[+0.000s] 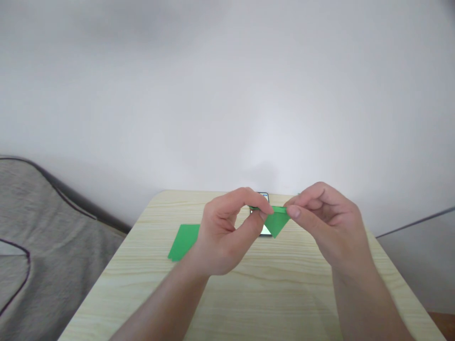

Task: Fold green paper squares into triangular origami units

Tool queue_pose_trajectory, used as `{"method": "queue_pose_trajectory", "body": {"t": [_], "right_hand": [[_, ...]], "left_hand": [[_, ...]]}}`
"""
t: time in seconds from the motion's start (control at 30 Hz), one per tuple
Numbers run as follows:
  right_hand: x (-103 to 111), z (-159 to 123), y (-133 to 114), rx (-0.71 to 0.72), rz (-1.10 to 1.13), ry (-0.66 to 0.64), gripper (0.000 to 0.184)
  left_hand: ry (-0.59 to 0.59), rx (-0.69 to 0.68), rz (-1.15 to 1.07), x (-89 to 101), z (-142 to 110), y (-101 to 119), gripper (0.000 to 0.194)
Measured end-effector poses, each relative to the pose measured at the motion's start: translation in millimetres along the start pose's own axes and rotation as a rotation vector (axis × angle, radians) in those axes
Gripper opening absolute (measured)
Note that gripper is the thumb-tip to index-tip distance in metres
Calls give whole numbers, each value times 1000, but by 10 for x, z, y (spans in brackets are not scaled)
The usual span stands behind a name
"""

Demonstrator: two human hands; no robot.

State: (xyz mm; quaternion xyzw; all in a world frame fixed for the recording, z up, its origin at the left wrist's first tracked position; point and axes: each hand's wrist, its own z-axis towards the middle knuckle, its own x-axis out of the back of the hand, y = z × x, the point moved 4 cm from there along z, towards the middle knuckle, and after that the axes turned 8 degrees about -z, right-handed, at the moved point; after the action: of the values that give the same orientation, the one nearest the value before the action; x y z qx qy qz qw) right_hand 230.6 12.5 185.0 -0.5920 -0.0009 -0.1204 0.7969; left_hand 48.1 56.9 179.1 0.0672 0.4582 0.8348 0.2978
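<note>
A folded piece of green paper [276,225] is held up above the table between my two hands, its pointed corner hanging down and a narrow folded strip along its top edge. My left hand [231,232] pinches that top edge between thumb and index finger. At the other end, my right hand [327,220] pinches the right corner with thumb and fingertips. Behind the paper lies a phone [263,231] with a lit screen, partly covered by my left fingers. Flat on the table, left of my left hand, rest green paper sheets [184,240], partly hidden by that hand.
The pale wood-grain table [270,293] stands against a white wall [227,94]. To the left is grey fabric [53,237] with dark piping, beside the table's edge. A dark line [415,220] runs along the wall on the right.
</note>
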Motion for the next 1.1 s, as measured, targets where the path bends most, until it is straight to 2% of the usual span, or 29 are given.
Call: {"method": "queue_pose_trajectory", "body": {"t": [0.07,0.23,0.53,0.8,0.93,1.1], "right_hand": [[-5,11,1,-10,-19,-30,6],[26,15,-7,-33,-104,-94,13],[64,-23,-81,-6,-223,-34,12],[63,-35,-88,20,-213,10,10],[46,-32,-70,24,-183,20,9],[-19,-18,-57,7,-160,-29,14]], "left_hand": [[0,-10,10,1,-2,-1,15],[-7,-45,-15,-6,7,17,16],[94,-35,9,34,-6,10,11],[183,-10,-10,82,-31,-16,7],[166,11,-47,51,-33,-9,10],[97,-21,-15,-10,-37,15,9]]}}
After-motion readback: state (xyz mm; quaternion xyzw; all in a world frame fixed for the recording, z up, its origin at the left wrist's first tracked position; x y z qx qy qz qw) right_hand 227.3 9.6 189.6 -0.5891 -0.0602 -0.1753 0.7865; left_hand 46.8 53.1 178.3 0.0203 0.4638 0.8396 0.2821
